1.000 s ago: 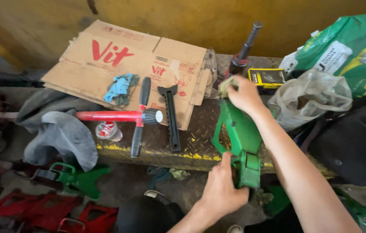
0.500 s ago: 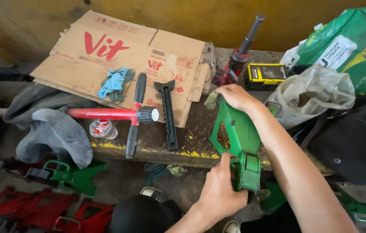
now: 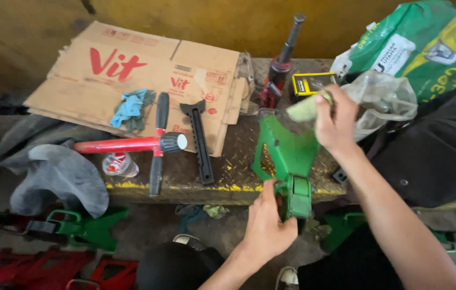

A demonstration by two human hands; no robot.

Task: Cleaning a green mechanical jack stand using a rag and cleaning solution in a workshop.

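A worn metal checker-plate bench (image 3: 228, 161) with a yellow-painted front edge stands against a yellow wall (image 3: 228, 21); on it lie one flattened cardboard box (image 3: 131, 70), one green printed sack (image 3: 426, 48) and one clear plastic bag (image 3: 383, 102). One green jack stand (image 3: 287, 156) rests tilted over the bench's front edge (its base toward the wall, its collar over the edge); the left hand (image 3: 268, 225) is closed around the collar end, while the right hand (image 3: 335, 121) clutches one pale rag (image 3: 306, 109) just above the stand's base. Smaller items: one red-handled tool (image 3: 126, 144), two black bars (image 3: 200, 140), one red bottle jack (image 3: 279, 67), one blue rag (image 3: 129, 107), one small yellow box (image 3: 314, 83). On the floor below, another green stand (image 3: 83, 228) and red ones (image 3: 50, 268), number unclear.
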